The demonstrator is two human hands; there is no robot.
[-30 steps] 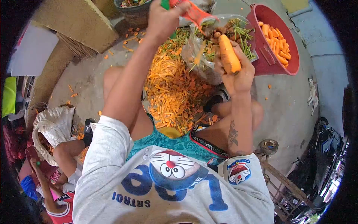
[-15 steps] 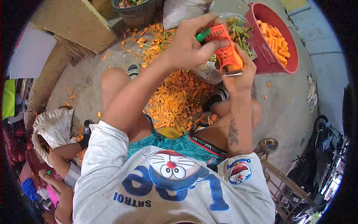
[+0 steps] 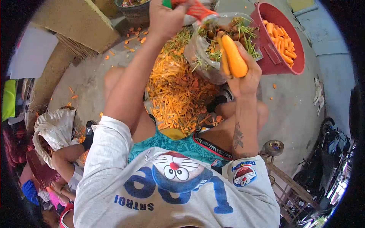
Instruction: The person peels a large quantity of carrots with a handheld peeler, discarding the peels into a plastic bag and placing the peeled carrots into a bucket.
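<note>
Half a second back the orange plastic peeler (image 3: 200, 11) was right on the thick, smooth orange carrot (image 3: 235, 59); now it's swung up and away, a bit blurred. Left hand (image 3: 166, 19) is wrapped round the peeler, right hand (image 3: 249, 74) has the carrot gripped, tilted, out in front of the body and seen against a clear plastic bag (image 3: 216, 76) with stringy green stems in it. Looks to me like peeling, caught between strokes. I'd say another stroke calls for the blade flat on the skin, the carrot kept steady or rolled a touch, and fingers clear.

As for the place, it's all on a grey concrete floor (image 3: 287, 102): big loose heap of orange peelings (image 3: 173, 89) between the legs, deep red plastic tub (image 3: 269, 49) of smooth orange carrots (image 3: 279, 38) off to the right. Dark round bucket (image 3: 138, 14) further out, crumpled white woven sack (image 3: 59, 127) on the left near another person's bent leg (image 3: 68, 157), pale blue-grey wall (image 3: 336, 68) opposite.
</note>
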